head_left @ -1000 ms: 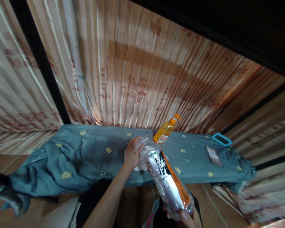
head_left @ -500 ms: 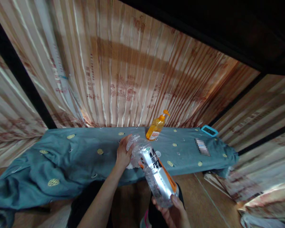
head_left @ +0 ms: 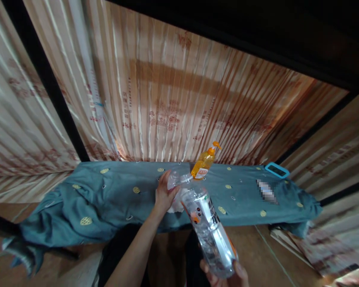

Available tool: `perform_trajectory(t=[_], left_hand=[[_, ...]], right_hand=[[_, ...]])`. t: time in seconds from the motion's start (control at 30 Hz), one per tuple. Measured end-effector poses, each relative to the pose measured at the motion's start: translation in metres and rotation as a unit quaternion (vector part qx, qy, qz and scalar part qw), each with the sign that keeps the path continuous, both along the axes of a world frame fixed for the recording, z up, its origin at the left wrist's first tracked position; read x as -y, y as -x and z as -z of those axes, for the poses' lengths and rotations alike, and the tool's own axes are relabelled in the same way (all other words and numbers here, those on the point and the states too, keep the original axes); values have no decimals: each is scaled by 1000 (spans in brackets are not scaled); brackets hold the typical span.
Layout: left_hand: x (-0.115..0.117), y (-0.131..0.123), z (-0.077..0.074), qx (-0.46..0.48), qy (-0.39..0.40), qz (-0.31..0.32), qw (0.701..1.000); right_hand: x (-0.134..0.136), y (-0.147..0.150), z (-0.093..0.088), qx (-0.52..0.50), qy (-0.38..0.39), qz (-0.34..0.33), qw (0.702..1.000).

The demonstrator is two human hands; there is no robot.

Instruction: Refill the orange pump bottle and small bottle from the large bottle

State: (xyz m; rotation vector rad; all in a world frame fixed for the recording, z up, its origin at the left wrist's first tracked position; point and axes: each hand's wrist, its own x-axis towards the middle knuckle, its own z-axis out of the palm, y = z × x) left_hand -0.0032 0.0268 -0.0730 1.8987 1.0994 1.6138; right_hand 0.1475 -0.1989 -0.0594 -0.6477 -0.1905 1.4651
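Note:
My right hand (head_left: pixel 225 275) grips the base of a large clear plastic bottle (head_left: pixel 211 229) with a silver, black and orange label. The bottle is tilted, its neck up and leaning left toward my other hand. My left hand (head_left: pixel 164 194) is closed around a small clear plastic container (head_left: pixel 174 180), right beside the bottle's mouth; its exact kind is hard to make out. Under that hand lies a crumpled white tissue-like piece (head_left: pixel 176 206). Just behind the bottle's neck stands an orange pump bottle (head_left: pixel 202 163) with a white label.
A green-grey cloth with yellow prints (head_left: pixel 113 199) covers the long narrow bench. Toward its right end are a blue-framed device (head_left: pixel 277 170) and a blurred-out item (head_left: pixel 267 191). Behind rises a pleated curtain (head_left: pixel 164 91) with dark metal bars (head_left: pixel 54 91) around it.
The view has shifted, so the bench and pump bottle appear further right. The clear bottle's neck now stands a little apart from my left hand's container. Both hands keep their hold.

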Motion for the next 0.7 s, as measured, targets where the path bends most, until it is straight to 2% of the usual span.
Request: perform_trajectory(t=[0.17,0.23,0.3,0.4,0.5,0.6,0.7], left_hand=[[7,0,-9,25,29,-2,999],[15,3,-16,56,46,-14,997],[30,8,-20,109,98,-19,989],[67,19,-19,247,224,2,943],[115,30,-12,370,281,85,881],[158,37,-7,355,326,156,862],[182,41,-5,368,375,104,845]], right_hand=[[2,0,7,-22,-14,-3,1000],[1,2,9,-21,-17,-16,1000],[0,6,11,-22,-16,-38,999],[-2,17,13,-37,-12,-66,997],[-3,32,17,-48,-9,-90,995],[-3,48,27,-44,-5,-155,987],[-3,63,39,-37,-4,-205,978]])
